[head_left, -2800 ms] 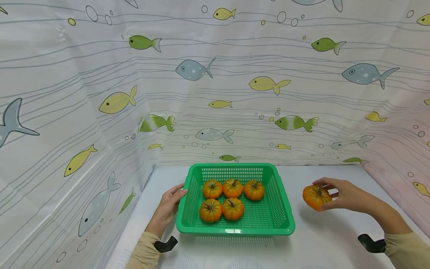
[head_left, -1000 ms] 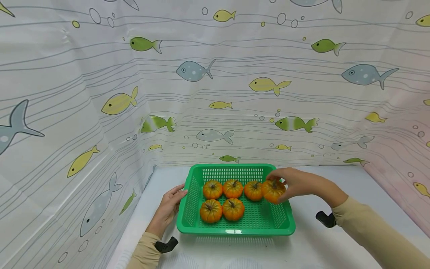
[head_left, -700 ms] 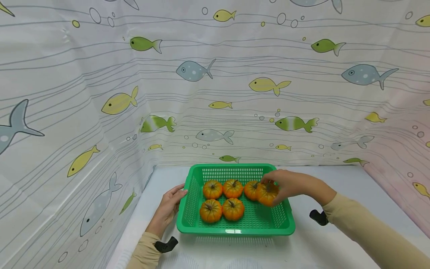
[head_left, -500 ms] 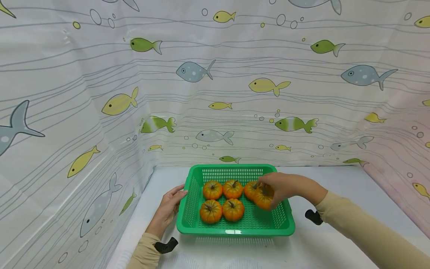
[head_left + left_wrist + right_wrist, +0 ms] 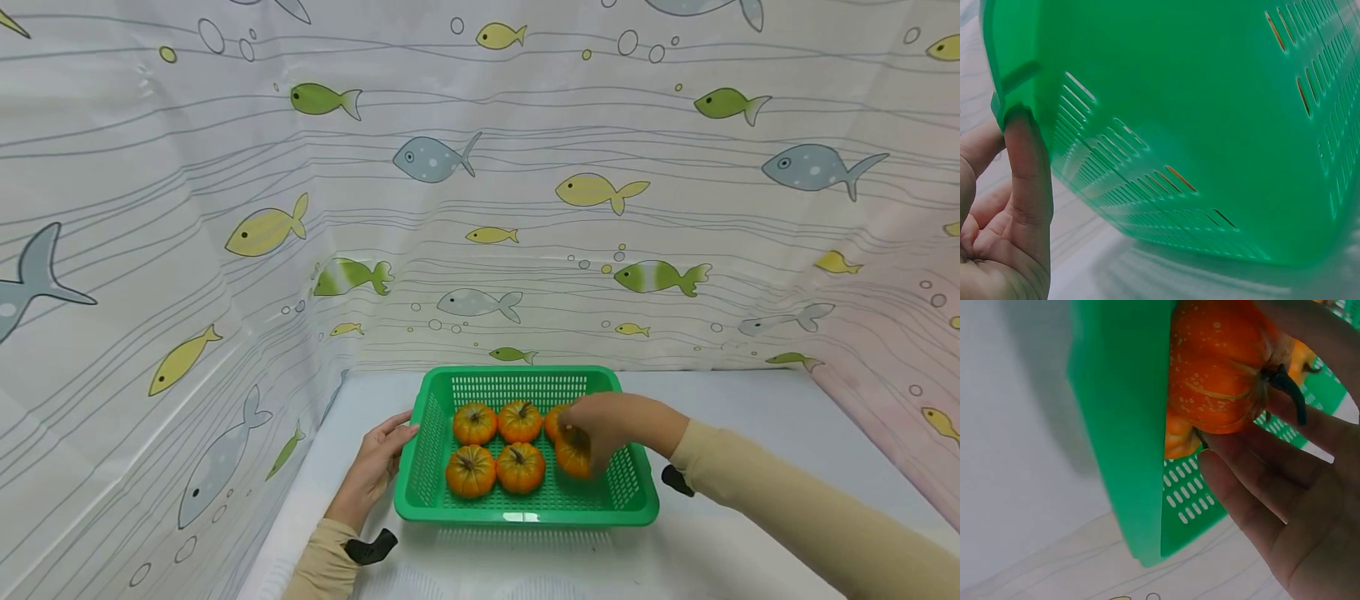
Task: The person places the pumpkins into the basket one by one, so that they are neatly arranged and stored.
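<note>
A green plastic basket [image 5: 525,516] stands on the table with several small orange pumpkins inside, such as a front-left pumpkin [image 5: 471,471] and a front-middle pumpkin [image 5: 521,467]. My left hand [image 5: 377,461] grips the basket's left rim; in the left wrist view its fingers [image 5: 1029,169] reach up under that rim. Inside the basket at the right, my right hand [image 5: 611,427] holds another pumpkin [image 5: 573,457], low and beside the back-right pumpkin [image 5: 556,421], which is partly covered. In the right wrist view the held pumpkin [image 5: 1219,369] shows its dark stem between thumb and fingers.
The white table [image 5: 735,467] spreads around the basket. A fish-patterned curtain [image 5: 525,192] closes off the back and both sides. The basket's right wall [image 5: 1122,437] rises beside the right hand.
My right hand has carried the pumpkin from over the table at the right into the basket, moving left and down beside the back-right pumpkin. The left hand keeps its place on the rim.
</note>
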Action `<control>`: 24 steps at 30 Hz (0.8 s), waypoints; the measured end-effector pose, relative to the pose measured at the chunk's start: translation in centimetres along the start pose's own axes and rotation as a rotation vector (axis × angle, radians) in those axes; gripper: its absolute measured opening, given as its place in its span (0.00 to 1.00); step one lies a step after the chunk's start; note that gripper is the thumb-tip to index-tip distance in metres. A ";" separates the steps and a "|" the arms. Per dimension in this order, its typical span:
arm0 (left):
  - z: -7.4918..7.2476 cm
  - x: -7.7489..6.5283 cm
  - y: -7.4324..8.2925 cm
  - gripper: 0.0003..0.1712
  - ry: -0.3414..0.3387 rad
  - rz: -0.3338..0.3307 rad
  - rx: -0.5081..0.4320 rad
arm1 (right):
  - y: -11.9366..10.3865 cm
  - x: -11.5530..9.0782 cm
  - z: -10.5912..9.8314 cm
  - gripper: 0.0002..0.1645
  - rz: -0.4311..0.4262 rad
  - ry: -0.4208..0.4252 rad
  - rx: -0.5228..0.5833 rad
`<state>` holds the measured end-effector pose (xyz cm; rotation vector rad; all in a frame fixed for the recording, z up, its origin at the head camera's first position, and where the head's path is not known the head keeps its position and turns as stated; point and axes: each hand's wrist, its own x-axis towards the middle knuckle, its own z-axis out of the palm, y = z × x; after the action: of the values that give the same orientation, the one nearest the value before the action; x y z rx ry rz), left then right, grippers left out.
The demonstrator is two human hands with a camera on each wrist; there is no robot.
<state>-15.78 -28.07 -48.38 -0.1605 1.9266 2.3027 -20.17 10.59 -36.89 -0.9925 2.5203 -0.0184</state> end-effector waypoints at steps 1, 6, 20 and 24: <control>0.0 0.0 0.0 0.34 0.003 0.001 0.001 | -0.2 0.1 0.1 0.35 0.007 -0.005 -0.022; -0.1 0.1 -0.1 0.33 0.018 -0.013 0.004 | -1.2 0.7 0.6 0.30 0.008 -0.027 -0.110; -0.1 0.1 -0.1 0.33 0.020 -0.023 0.001 | -2.2 2.1 1.9 0.32 -0.049 -0.041 -0.266; -0.1 0.2 -0.2 0.32 0.021 -0.019 0.007 | -2.4 2.3 1.9 0.31 -0.074 -0.035 -0.286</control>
<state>-15.95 -28.14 -48.63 -0.2016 1.9343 2.2908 -19.34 7.61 -39.13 -1.1832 2.4981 0.3435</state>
